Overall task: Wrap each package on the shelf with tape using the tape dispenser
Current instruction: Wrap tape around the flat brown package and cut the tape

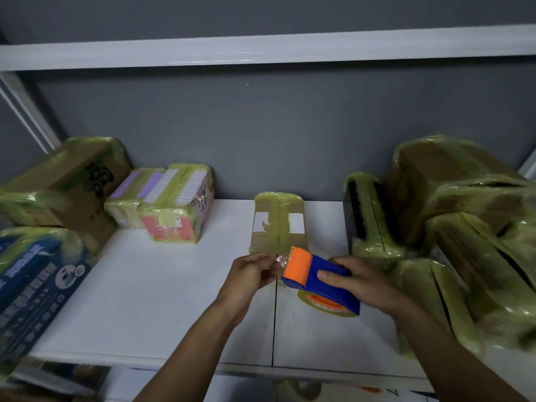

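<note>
One small, flat package (277,224) lay near the middle of the shelf (162,285), close to its back edge. Yellowish tape ran down its centre, with bare cardboard on either side. You held the tape dispenser (322,282) just in front of it. Your right hand (359,285) was curled round the blue body, and your left hand (249,271) pinched the loose tape end (280,261) at the orange cutter.

The package looked light and fairly stiff, so it would probably skid on the smooth white board once the tape tugged at it. Pinning it by its long edges, clear of the taped strip, seemed the safer hold.

A pink parcel (174,210) and a brown box (66,181) sat toward the shelf's left end. Several wrapped boxes (464,213) crowded its right end.
</note>
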`<state>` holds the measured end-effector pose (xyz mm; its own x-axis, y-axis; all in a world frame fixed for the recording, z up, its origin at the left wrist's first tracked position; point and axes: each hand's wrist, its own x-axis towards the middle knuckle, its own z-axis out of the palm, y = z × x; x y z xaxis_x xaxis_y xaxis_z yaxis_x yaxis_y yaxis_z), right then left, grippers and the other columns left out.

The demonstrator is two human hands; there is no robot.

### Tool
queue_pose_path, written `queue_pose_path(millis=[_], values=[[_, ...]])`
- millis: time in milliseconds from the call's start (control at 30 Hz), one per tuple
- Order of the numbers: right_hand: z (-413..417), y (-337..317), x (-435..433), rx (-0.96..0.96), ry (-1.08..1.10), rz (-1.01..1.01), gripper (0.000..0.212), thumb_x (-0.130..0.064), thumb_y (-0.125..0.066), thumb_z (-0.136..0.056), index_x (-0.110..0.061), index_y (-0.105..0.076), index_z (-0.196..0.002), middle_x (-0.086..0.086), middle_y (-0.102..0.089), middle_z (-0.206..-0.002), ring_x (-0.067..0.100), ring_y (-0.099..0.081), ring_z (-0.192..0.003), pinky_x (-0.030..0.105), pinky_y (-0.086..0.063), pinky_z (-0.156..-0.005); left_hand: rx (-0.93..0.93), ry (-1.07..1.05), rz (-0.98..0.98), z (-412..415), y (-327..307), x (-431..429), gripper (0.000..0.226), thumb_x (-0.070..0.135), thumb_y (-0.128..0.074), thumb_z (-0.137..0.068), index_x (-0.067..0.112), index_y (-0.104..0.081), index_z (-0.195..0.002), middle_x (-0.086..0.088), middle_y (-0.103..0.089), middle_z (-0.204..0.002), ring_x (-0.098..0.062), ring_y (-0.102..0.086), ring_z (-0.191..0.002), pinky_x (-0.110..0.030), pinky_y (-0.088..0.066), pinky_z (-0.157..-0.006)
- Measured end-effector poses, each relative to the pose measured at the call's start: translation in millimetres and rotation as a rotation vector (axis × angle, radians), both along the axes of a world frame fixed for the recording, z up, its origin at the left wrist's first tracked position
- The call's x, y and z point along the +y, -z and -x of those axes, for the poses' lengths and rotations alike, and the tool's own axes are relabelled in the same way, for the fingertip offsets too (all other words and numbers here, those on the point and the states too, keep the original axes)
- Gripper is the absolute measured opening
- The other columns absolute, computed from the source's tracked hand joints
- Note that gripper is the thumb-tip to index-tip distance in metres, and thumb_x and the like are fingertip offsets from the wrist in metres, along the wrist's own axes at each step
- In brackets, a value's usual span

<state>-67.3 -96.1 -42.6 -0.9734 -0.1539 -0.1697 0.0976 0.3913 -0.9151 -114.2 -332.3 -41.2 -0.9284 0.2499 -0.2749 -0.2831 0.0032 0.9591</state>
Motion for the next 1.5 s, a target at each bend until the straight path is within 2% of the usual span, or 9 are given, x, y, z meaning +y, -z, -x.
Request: queue_pose_path(millis=[133, 233, 400, 500, 767, 1100, 1167, 1333, 1500], values=[[0.3, 2.0, -0.1, 0.027, 0.014, -0.002, 0.052, -0.053, -0.067, -0.081, -0.008, -0.070, -0.106, 0.003, -0.078, -0.095, 0.022, -0.075, -0.088, 0.032, -0.060, -0.076, 0.063, 0.017, 0.020, -1.1, 2.2, -0.3, 0.014, 0.013, -0.069, -0.095, 0.011, -0.077, -0.106, -0.004, -0.078, -0.101, -0.016, -0.073, -0.099, -0.028, -0.058, -0.087], [0.5, 3.6, 0.2, 0.055, 0.015, -0.050, 0.051, -0.056, -0.071, -0.083, -0.009, -0.070, -0.102, 0.001, -0.077, -0.092, 0.019, -0.075, -0.084, 0.031, -0.059, -0.073, 0.075, -0.019, 0.033, 0.0, 3.0, -1.5, 0.015, 0.003, -0.069, -0.093, 0.008, -0.077, -0.104, -0.003, -0.079, -0.095, -0.013, -0.074, -0.091, -0.021, -0.057, -0.075], [-1.4, 0.5, -4.4, 0.061, 0.021, -0.137, 0.042, -0.056, -0.069, -0.080, -0.018, -0.070, -0.098, -0.011, -0.076, -0.087, 0.008, -0.074, -0.081, 0.016, -0.056, -0.064, 0.111, -0.038, 0.090, 4.9, 1.7, -3.0, 0.015, 0.001, -0.067, -0.094, 0.011, -0.079, -0.093, -0.002, -0.078, -0.090, -0.011, -0.073, -0.084, -0.021, -0.057, -0.069], [0.6, -3.5, -3.4, 0.063, 0.013, -0.215, 0.033, -0.053, -0.072, -0.085, -0.022, -0.068, -0.095, -0.011, -0.076, -0.084, 0.006, -0.074, -0.080, 0.015, -0.055, -0.063, 0.026, -0.076, 0.047, 8.8, 0.1, -7.6, 0.011, 0.001, -0.069, -0.092, 0.009, -0.076, -0.092, -0.006, -0.077, -0.087, -0.016, -0.072, -0.082, -0.028, -0.060, -0.073], [6.9, -3.9, 4.2, 0.081, 0.017, -0.389, 0.053, -0.073, -0.068, -0.074, -0.022, -0.068, -0.089, -0.006, -0.073, -0.080, 0.009, -0.073, -0.074, 0.030, -0.058, -0.068, 0.061, -0.203, 0.038, 29.6, 2.9, -47.5, 0.008, 0.002, -0.073, -0.089, 0.009, -0.078, -0.091, -0.005, -0.076, -0.082, -0.020, -0.073, -0.079, -0.033, -0.060, -0.078], [16.8, -12.2, -15.8, 0.168, 0.114, -0.536, 0.053, -0.069, -0.072, -0.080, -0.019, -0.061, -0.069, -0.014, -0.060, -0.056, -0.001, -0.059, -0.053, 0.017, -0.038, -0.054, 0.124, -0.341, 0.074, 50.6, 30.3, -72.5, 0.017, 0.002, -0.077, -0.087, 0.016, -0.075, -0.096, -0.003, -0.074, -0.102, -0.023, -0.071, -0.090, -0.033, -0.056, -0.090], [20.2, -17.3, -22.7, 0.168, 0.122, -0.580, 0.053, -0.071, -0.072, -0.079, -0.021, -0.058, -0.068, -0.016, -0.058, -0.053, -0.005, -0.058, -0.052, 0.013, -0.035, -0.052, 0.127, -0.397, 0.087, 53.5, 38.5, -73.3, 0.020, 0.003, -0.077, -0.087, 0.021, -0.075, -0.095, 0.000, -0.075, -0.103, -0.020, -0.070, -0.096, -0.025, -0.054, -0.082], [34.5, -23.0, -39.1, 0.119, 0.091, -0.662, 0.052, -0.077, -0.069, -0.077, -0.027, -0.058, -0.087, -0.013, -0.068, -0.080, 0.007, -0.069, -0.074, 0.016, -0.049, -0.060, 0.120, -0.488, 0.111, 60.2, 47.1, -64.8, 0.020, 0.009, -0.072, -0.093, 0.024, -0.073, -0.106, 0.003, -0.074, -0.107, -0.014, -0.068, -0.099, -0.012, -0.047, -0.059], [48.7, -28.1, -49.7, 0.084, 0.067, -0.802, 0.062, -0.076, -0.071, -0.077, -0.025, -0.057, -0.108, -0.010, -0.067, -0.095, 0.015, -0.069, -0.085, 0.028, -0.060, -0.074, 0.075, -0.499, 0.108, 67.6, 64.6, -55.3, 0.017, 0.007, -0.072, -0.092, 0.021, -0.072, -0.102, 0.001, -0.072, -0.112, -0.017, -0.066, -0.107, -0.026, -0.049, -0.085]])
